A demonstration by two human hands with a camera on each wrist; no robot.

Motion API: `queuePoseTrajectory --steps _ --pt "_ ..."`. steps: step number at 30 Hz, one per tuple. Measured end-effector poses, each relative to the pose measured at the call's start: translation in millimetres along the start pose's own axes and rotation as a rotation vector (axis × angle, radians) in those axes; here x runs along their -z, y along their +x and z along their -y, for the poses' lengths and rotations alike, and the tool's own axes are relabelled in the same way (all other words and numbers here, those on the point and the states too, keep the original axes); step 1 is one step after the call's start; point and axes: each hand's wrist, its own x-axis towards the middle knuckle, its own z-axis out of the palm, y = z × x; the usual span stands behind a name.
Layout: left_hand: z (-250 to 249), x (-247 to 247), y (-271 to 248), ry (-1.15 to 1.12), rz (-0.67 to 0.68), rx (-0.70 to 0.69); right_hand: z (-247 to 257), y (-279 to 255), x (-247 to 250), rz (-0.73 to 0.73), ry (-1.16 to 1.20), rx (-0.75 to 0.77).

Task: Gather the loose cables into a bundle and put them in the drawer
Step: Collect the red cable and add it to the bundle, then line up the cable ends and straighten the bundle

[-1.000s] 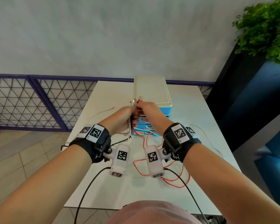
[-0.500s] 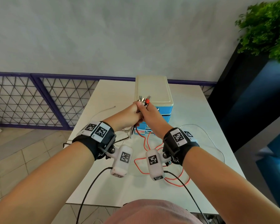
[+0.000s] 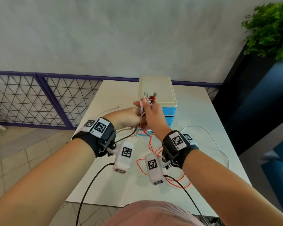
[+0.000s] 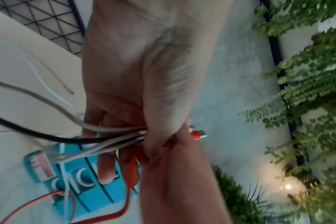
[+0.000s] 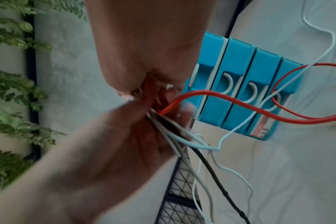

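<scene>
Nearest you, by the desk's (image 3: 203,111) front edge, the red cable (image 3: 178,185) lies in loose loops on the surface, and a white cable (image 3: 219,147) curves out toward the right edge; their slack is not yet gathered. Above the middle of the desk your left hand (image 3: 126,118) and right hand (image 3: 152,115) meet, both with fingers curled round the cables (image 3: 148,101): the plug ends stick up in a cluster above your fists, red and silver among them, while white, grey and black strands trail down from your grip. One thin white end lies apart toward the desk's left edge.

Behind your hands, at the far edge, the blue drawer unit (image 3: 169,111) has every drawer closed. So by my reading the ends are collected, but the tails need coiling and a drawer must be opened.

Against half a second ago, your hands have risen slightly and the plugs stand more clearly above your right fist; the loops on the desk look much the same.
</scene>
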Motion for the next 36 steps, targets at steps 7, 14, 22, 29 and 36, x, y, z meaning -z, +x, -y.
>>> queuePoseTrajectory --steps 7,14,22,29,36 --pt "6 -12 0 -0.041 -0.116 -0.097 16 9 7 0.166 0.234 -0.076" --pt "4 -16 0 -0.062 -0.060 -0.102 15 -3 11 0.193 0.050 -0.102" --pt "21 -14 -2 0.100 0.041 -0.138 22 3 10 0.018 0.579 -0.188" --pt "87 -24 -6 -0.008 -0.015 0.050 38 32 57 -0.123 0.718 -0.112" --pt "118 26 -6 0.273 -0.178 0.098 35 41 92 -0.236 0.679 -0.085"
